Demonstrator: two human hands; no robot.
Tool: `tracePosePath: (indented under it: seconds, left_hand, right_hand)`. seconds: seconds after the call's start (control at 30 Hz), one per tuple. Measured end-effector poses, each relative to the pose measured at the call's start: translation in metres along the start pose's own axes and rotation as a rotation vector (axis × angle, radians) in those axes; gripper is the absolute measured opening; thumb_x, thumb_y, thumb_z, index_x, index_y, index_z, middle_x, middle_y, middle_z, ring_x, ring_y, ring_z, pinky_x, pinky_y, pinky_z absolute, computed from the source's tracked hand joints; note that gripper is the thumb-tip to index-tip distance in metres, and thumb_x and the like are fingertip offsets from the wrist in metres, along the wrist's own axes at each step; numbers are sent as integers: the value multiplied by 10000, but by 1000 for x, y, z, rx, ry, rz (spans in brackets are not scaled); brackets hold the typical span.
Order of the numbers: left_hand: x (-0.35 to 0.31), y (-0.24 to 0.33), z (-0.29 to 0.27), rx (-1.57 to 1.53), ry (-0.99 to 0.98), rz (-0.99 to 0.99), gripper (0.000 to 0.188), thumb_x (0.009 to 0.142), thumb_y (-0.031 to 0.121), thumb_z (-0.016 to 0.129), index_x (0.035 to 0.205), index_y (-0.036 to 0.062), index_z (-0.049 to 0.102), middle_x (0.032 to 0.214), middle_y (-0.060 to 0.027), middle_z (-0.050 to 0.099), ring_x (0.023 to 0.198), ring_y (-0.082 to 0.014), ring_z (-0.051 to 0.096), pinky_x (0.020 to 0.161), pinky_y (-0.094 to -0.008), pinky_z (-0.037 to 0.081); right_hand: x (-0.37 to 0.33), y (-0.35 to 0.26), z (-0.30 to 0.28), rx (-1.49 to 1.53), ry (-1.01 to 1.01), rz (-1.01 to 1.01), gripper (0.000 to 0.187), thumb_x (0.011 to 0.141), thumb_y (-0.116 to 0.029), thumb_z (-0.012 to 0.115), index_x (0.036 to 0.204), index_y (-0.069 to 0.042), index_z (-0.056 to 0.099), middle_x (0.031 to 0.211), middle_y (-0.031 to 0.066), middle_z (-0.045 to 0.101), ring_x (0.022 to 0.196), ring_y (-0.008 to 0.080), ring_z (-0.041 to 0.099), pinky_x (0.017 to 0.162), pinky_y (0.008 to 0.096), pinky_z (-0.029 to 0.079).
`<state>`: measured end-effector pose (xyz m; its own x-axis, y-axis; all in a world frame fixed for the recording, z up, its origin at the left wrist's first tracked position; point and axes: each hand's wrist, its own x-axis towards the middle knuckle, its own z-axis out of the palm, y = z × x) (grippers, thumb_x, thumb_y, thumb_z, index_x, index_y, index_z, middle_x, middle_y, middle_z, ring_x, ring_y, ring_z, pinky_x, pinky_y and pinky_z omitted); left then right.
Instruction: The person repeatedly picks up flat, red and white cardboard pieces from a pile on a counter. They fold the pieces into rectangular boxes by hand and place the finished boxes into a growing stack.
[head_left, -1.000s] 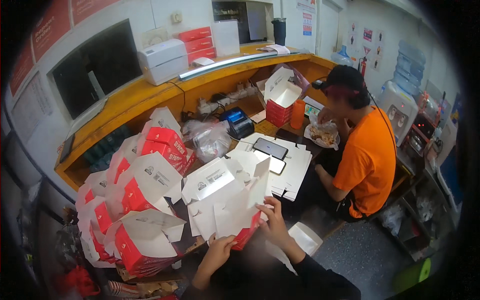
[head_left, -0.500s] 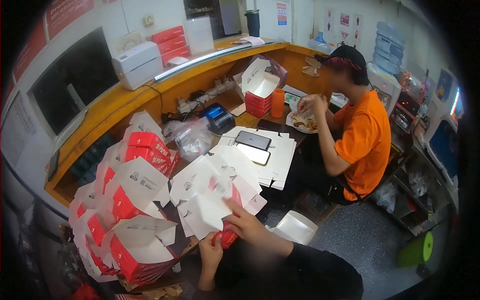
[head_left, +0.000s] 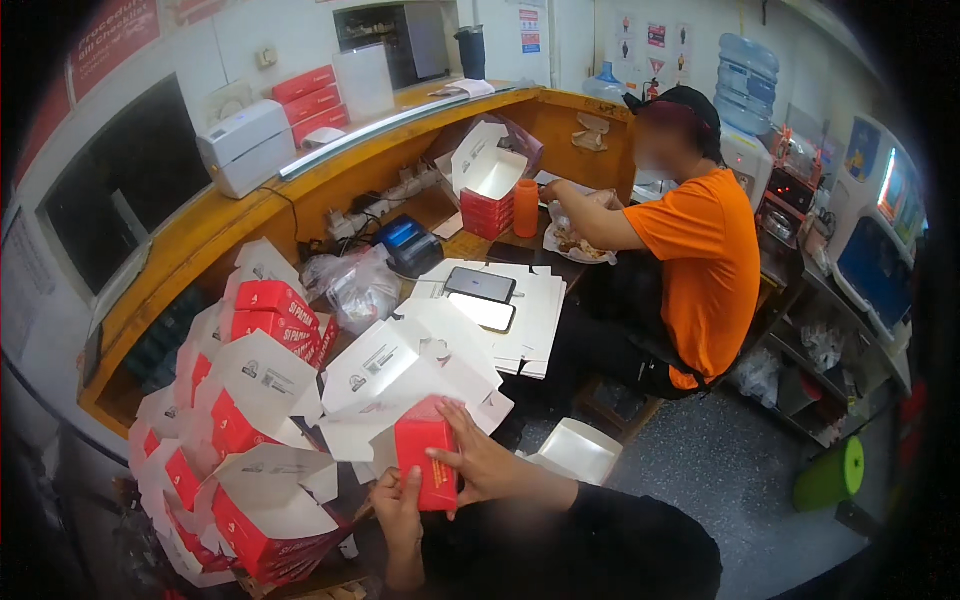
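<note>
Between my hands is a red and white cardboard food box (head_left: pixel 424 455), tipped so a red side faces up. My right hand (head_left: pixel 488 466) wraps round its right side, fingers over the upper edge. My left hand (head_left: pixel 400 515) pinches its lower left edge with the thumb on the red face. White unfolded box blanks (head_left: pixel 388 365) lie just beyond. To the left stand nested stacks of folded boxes (head_left: pixel 275 490) with their white lids raised. One white open box (head_left: pixel 578 450) sits right of my right hand.
Two phones (head_left: pixel 480 284) lie on flat white card sheets (head_left: pixel 540 320). Behind are a clear plastic bag (head_left: pixel 365 290), a card machine (head_left: pixel 410 245), stacked boxes (head_left: pixel 487 215) and an orange cup (head_left: pixel 526 208). A co-worker in orange (head_left: pixel 700 260) sits at right by a food plate (head_left: pixel 590 250).
The box has turned in my hands, bringing a red side up, and my right hand now grips its side. The co-worker's hands have lowered toward the plate. The view has shifted slightly.
</note>
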<state>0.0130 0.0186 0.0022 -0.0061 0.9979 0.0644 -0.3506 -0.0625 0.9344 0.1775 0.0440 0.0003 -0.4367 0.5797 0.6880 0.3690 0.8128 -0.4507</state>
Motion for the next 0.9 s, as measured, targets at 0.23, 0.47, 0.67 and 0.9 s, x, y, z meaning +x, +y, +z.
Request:
tracePosePath:
  seconds: [0.23, 0.47, 0.67, 0.9]
  left_hand:
    - [-5, -4, 0, 229, -354, 128, 350, 761, 266, 672, 905, -2, 498, 895, -77, 590, 865, -151, 568, 841, -321, 416]
    - [-2, 9, -3, 722, -645, 265, 1216, 508, 336, 821, 1334, -7, -3, 1162, -158, 521, 1115, -275, 474, 971, -392, 319]
    - [-8, -2, 3, 917, -284, 422, 972, 656, 220, 764, 1334, -44, 118, 826, -119, 638, 881, -237, 573, 863, -380, 382]
    - [18, 8, -3, 187, 182, 217, 292, 854, 44, 515, 1117, -8, 399, 1020, -109, 527, 896, -164, 540, 763, -292, 450]
  right_hand:
    - [-32, 25, 8, 500, 157, 162, 976, 596, -244, 759, 1356, -229, 148, 1331, 275, 171, 1227, 443, 244, 997, 515, 237]
    - [-3, 13, -52, 1306, 1051, 446, 589, 724, -134, 516, 1254, -10, 291, 1123, 172, 492, 1004, 257, 529, 845, 390, 451]
    - [-13, 34, -48, 1471, 1035, 914, 405, 805, -326, 496, 1072, -22, 470, 935, 100, 590, 854, 208, 594, 804, 367, 472]
    - [-5, -17, -22, 13, 6, 85, 419, 720, -162, 677, 1094, -85, 506, 1301, 186, 318, 1244, 347, 282, 976, 434, 322]
